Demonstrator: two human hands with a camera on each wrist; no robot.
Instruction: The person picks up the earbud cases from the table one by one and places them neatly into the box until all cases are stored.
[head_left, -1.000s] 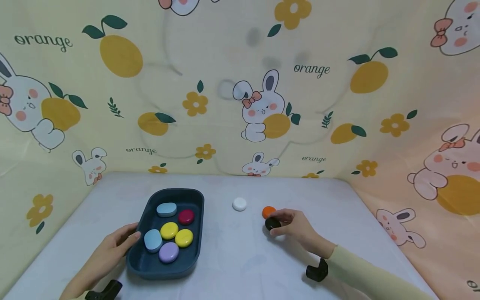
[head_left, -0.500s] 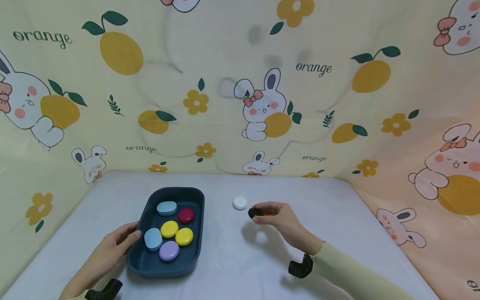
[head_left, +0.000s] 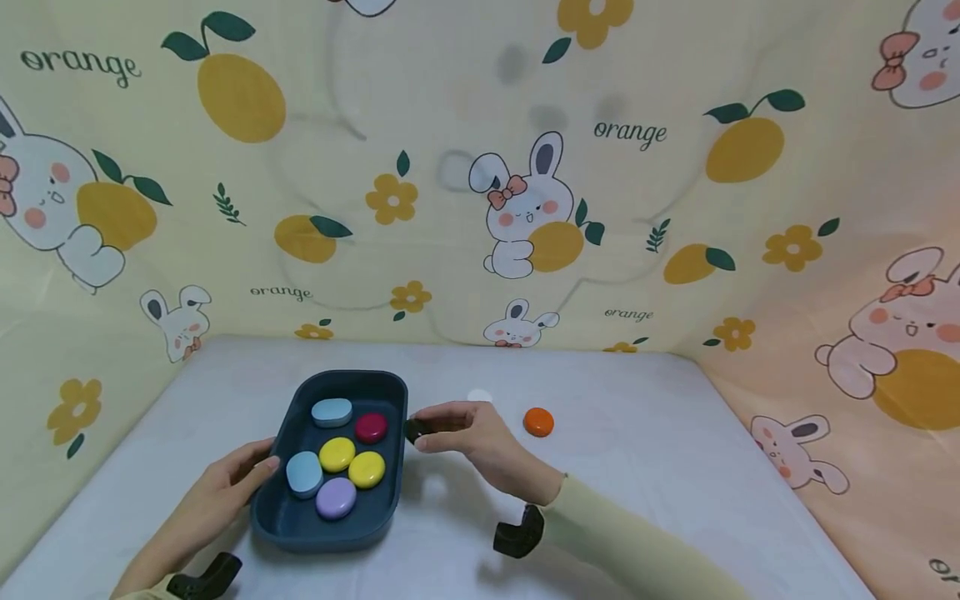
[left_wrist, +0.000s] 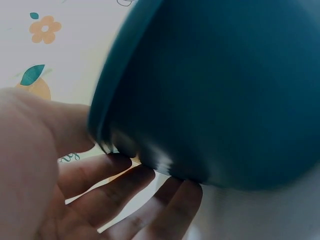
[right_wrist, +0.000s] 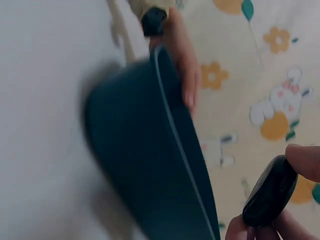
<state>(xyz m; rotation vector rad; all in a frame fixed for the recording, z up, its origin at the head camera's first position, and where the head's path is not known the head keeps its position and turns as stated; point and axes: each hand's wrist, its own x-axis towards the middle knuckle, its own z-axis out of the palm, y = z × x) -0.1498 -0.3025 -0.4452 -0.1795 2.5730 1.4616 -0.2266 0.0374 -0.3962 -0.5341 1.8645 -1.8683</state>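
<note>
My left hand (head_left: 213,492) holds the left side of a dark blue tray (head_left: 328,542), thumb at the rim and fingertips against the outer wall (left_wrist: 210,90). Inside lie two light blue oval pieces, a crimson piece (head_left: 371,427), two yellow ones and a purple piece (head_left: 336,498). Just off the tray's right rim, my right hand (head_left: 480,442) pinches a glossy black rounded piece (right_wrist: 270,192) between thumb and fingers, above the table. The black piece is mostly covered by the fingers in the head view.
An orange round piece (head_left: 538,422) lies on the white tabletop (head_left: 637,433), right of my right hand. A white piece (head_left: 480,396) shows partly behind that hand. A printed cloth (head_left: 420,250) with rabbits and oranges hangs behind and along the sides.
My right hand has lifted the black piece from beside the orange one and carried it left to the tray's right rim. The left hand and tray stay in place.
</note>
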